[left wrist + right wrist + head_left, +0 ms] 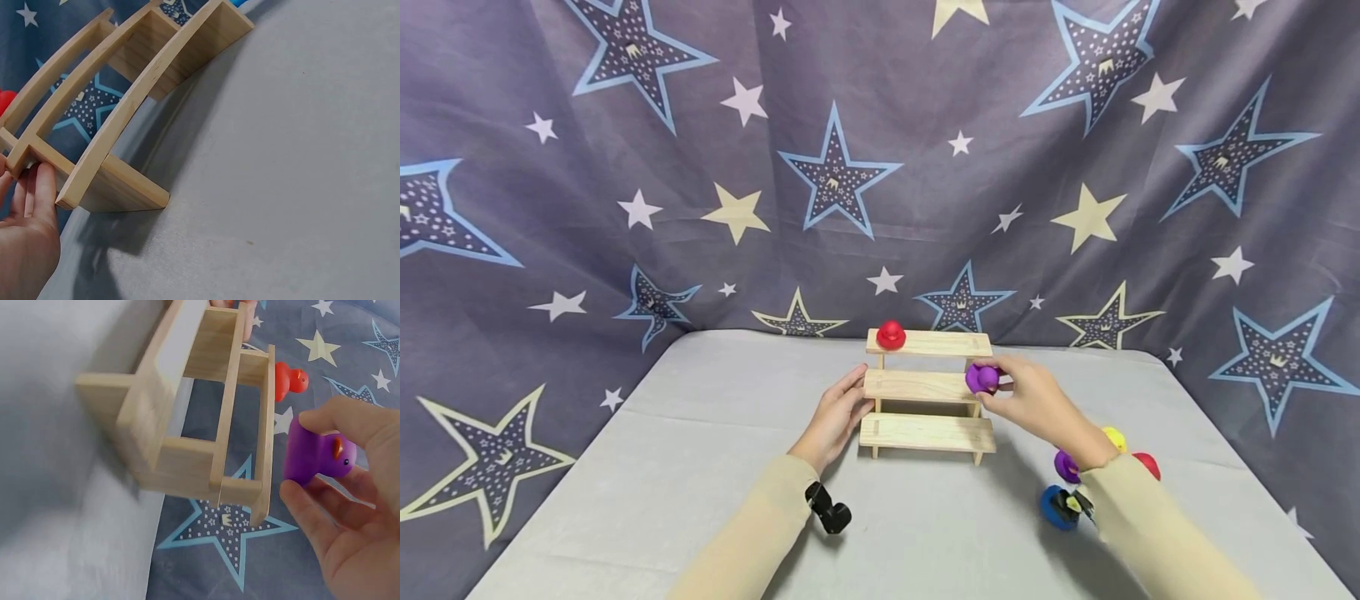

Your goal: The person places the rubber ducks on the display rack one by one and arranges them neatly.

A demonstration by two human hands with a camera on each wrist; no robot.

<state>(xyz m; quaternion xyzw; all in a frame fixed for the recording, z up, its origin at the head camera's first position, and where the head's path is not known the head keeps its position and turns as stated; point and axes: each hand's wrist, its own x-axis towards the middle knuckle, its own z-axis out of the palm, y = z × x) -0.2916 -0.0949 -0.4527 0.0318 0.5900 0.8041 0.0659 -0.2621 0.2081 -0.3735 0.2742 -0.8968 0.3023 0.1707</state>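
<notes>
A wooden three-tier shelf (pixel 928 386) stands on the table. My left hand (pixel 837 414) holds the left end of its middle tier, the fingers (pixel 44 190) lying against the wood beneath that tier. A purple rubber duck (pixel 982 379) is pinched between the thumb and fingers of my right hand (pixel 1030 398). In the head view this duck overlaps the right end of the middle tier. The right wrist view shows the purple duck (pixel 315 453) with its flat base turned toward the shelf. On the left part of the top tier sits a red rubber duck (pixel 891 335).
Beside my right forearm, several more ducks sit on the table (pixel 625 492): a yellow one (pixel 1114 438), a purple one (pixel 1066 466), a red one (pixel 1147 466) and a blue one (pixel 1057 508), partly covered by the sleeve and wrist camera. A star-patterned curtain (pixel 880 192) hangs behind.
</notes>
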